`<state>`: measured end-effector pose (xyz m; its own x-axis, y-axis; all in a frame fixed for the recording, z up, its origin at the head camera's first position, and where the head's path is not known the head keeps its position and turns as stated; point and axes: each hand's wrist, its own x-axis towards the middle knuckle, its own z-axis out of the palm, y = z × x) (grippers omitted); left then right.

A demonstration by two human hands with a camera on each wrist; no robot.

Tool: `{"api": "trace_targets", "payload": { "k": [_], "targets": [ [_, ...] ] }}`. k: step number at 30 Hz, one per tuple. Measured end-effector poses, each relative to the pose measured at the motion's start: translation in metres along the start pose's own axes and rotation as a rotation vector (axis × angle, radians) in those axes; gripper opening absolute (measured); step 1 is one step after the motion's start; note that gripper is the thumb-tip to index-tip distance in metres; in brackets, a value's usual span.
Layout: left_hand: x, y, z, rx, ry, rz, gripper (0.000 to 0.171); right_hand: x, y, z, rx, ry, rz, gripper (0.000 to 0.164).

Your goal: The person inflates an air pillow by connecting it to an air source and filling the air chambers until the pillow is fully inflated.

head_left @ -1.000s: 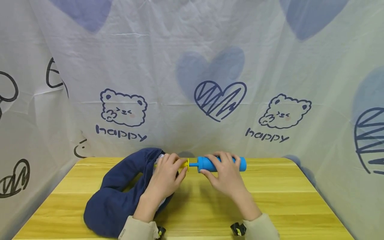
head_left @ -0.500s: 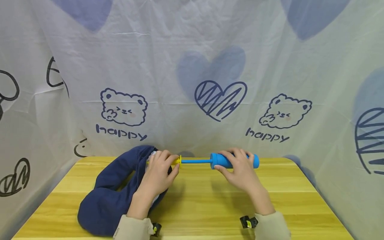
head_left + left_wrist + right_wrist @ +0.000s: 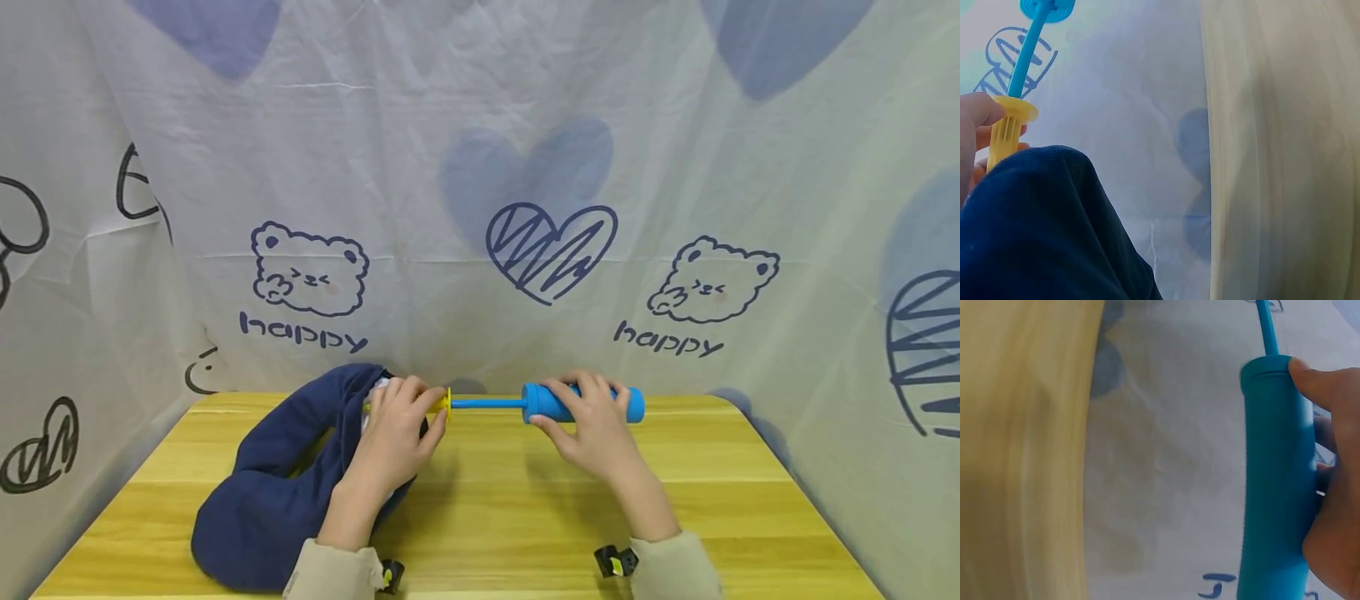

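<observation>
My left hand (image 3: 393, 437) grips the yellow ribbed end (image 3: 1004, 139) of a hand pump, just behind its round flange. A thin blue rod (image 3: 487, 403) runs from the flange to the blue barrel (image 3: 1277, 469). Fingers and thumb of my right hand (image 3: 600, 433) wrap around that barrel, which lies level above the table. Beneath my left hand and forearm is a navy U-shaped neck pillow (image 3: 251, 525). Whitish material shows at its open edge beside the yellow end, and my left hand hides where the two meet.
The wooden table (image 3: 510, 517) reaches back to a pale cloth backdrop (image 3: 420, 300) printed with hearts and bears. More cloth hangs on both sides. Small black devices are strapped at both wrists, below the beige sleeves (image 3: 675, 567).
My right hand has drawn the barrel to the right, so much more rod shows than a second ago. My left hand and the pillow have shifted slightly left. Over the last half second little moves.
</observation>
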<state>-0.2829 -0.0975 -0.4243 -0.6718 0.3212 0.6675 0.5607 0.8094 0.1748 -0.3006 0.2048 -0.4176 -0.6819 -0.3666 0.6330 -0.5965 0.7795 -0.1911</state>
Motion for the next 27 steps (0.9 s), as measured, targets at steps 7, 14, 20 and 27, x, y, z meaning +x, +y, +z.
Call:
{"api": "trace_targets", "payload": {
  "k": [7,14,20,27],
  "targets": [
    [0.003,0.008,0.004,0.024,-0.009,0.009,0.021,0.003,-0.015,0.011,-0.009,0.045,-0.042,0.052],
    [0.002,0.014,0.008,0.006,-0.027,0.030,0.021,0.003,-0.024,0.019,-0.014,0.042,-0.058,0.054],
    [0.003,0.018,0.011,0.008,-0.025,0.057,0.022,0.004,-0.035,0.024,-0.014,0.082,-0.091,0.053],
    [0.003,0.023,0.014,0.003,-0.021,0.076,0.022,0.004,-0.046,0.030,-0.020,0.106,-0.095,0.055]
  ]
}}
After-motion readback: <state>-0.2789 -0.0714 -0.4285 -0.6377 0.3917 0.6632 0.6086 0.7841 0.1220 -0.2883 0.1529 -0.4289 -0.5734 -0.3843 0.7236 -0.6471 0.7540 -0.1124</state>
